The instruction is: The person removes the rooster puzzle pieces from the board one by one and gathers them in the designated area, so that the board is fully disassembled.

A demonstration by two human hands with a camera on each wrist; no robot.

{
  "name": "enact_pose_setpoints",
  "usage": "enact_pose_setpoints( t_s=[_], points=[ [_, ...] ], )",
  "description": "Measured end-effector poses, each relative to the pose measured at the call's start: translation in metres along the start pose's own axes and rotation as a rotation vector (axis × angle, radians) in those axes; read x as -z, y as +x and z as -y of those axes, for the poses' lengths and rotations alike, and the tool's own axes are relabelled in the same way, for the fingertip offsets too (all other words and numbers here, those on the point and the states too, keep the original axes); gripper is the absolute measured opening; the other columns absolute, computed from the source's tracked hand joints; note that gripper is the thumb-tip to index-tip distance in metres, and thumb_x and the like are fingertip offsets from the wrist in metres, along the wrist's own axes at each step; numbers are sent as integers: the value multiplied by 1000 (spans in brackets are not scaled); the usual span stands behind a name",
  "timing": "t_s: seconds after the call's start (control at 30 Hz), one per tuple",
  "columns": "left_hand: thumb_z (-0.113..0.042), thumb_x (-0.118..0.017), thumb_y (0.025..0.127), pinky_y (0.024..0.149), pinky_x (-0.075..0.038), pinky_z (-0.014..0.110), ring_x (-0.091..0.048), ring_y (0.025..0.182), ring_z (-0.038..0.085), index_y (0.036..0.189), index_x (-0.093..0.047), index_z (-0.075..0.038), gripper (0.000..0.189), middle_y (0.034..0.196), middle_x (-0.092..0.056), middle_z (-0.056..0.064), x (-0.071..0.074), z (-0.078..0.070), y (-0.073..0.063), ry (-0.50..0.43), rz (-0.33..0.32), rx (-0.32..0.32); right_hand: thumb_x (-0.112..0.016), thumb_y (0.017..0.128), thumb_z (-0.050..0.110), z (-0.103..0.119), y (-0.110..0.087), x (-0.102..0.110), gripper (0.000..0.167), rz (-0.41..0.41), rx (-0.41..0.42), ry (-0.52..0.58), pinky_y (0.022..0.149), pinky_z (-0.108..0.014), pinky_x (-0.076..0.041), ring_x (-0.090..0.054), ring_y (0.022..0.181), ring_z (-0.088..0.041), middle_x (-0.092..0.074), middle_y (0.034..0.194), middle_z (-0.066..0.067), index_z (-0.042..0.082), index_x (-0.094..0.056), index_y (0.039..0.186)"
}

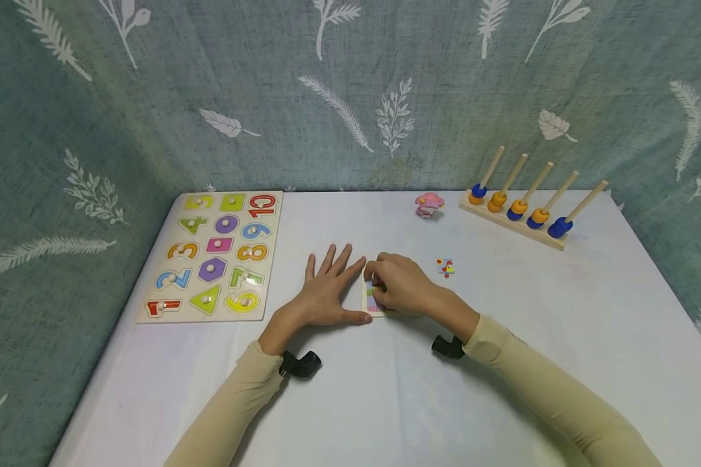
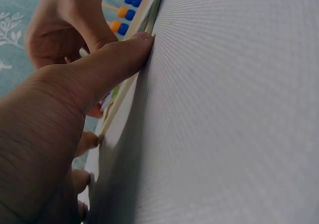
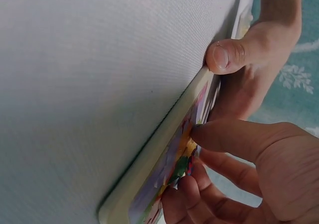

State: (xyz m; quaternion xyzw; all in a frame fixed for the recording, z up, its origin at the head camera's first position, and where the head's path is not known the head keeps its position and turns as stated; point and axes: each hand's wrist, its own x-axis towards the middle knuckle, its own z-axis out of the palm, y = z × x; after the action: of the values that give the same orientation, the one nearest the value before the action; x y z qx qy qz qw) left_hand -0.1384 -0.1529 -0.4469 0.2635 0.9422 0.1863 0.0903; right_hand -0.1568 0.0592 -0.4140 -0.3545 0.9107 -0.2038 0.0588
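A small picture puzzle board with a pale wooden rim (image 3: 149, 149) lies flat on the table, mostly covered by the hands in the head view. My left hand (image 1: 326, 295) is spread beside it, with the thumb (image 2: 132, 47) on its near left corner and the index fingertip at its left edge. Over the board, my right hand (image 1: 405, 282) has thumb and fingers curled around a small colourful puzzle piece (image 3: 189, 164), held close against the picture and largely hidden by the fingers. A loose puzzle piece (image 1: 446, 266) lies to the right of the right hand.
A number and shape peg board (image 1: 272, 259) lies to the left. At the back stands a pink toy figure (image 1: 429, 204). A wooden stacker with upright pegs (image 1: 552, 240) and blue and orange beads is at the back right. Patterned cloth (image 1: 339, 97) borders the table.
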Motion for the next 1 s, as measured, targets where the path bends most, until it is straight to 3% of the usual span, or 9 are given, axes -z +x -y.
enact_pose_setpoints(
  t_s=[0.53, 1.0],
  points=[
    [-71, -72, 76, 112, 10, 66, 9, 151, 37, 162, -22, -21, 111, 167, -2, 11, 0, 1, 1, 13, -8, -11, -81, 76, 10, 3, -5, -2, 27, -107, 15, -34, 58, -30, -40, -47, 68, -14, -56, 83, 0, 10, -69, 101],
    [-72, -71, 76, 112, 10, 66, 9, 151, 37, 162, -22, -21, 111, 167, -2, 11, -1, 2, -2, 10, -9, -2, -83, 76, 17, 5, -4, -4, 30, -84, -8, -44, 58, -30, -41, -49, 71, -14, -56, 86, 2, 13, -68, 102]
  ],
)
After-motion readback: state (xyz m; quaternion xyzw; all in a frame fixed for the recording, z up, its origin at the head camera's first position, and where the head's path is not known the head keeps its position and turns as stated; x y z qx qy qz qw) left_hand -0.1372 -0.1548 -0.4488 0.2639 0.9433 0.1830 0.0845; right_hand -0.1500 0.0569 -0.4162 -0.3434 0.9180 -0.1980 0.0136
